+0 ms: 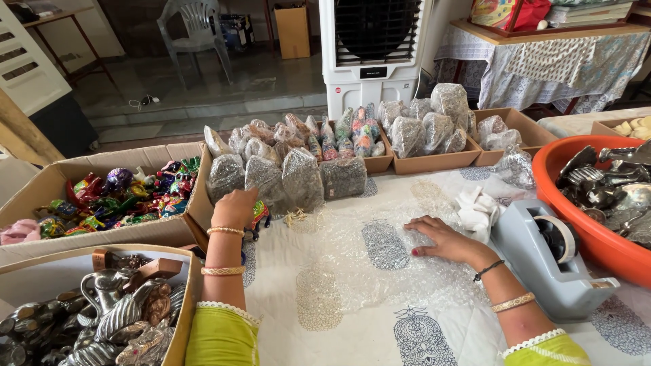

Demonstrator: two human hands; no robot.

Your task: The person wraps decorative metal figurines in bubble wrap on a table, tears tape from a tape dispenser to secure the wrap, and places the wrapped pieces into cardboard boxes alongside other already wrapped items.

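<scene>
My left hand (234, 207) is closed around a small colourful painted figurine (259, 215), just in front of a row of bubble-wrapped bundles (302, 179). My right hand (441, 238) lies flat, fingers spread, pressing on a sheet of clear bubble wrap (380, 261) spread over the white printed tablecloth (352, 332). A small golden figurine (296, 217) lies beside the wrapped bundles.
A cardboard box of colourful figurines (122, 196) sits at left, a box of metal figurines (102, 315) below it. A grey tape dispenser (549, 254) and an orange tub of metal pieces (597, 196) stand at right. Boxes of wrapped items (420, 132) line the back.
</scene>
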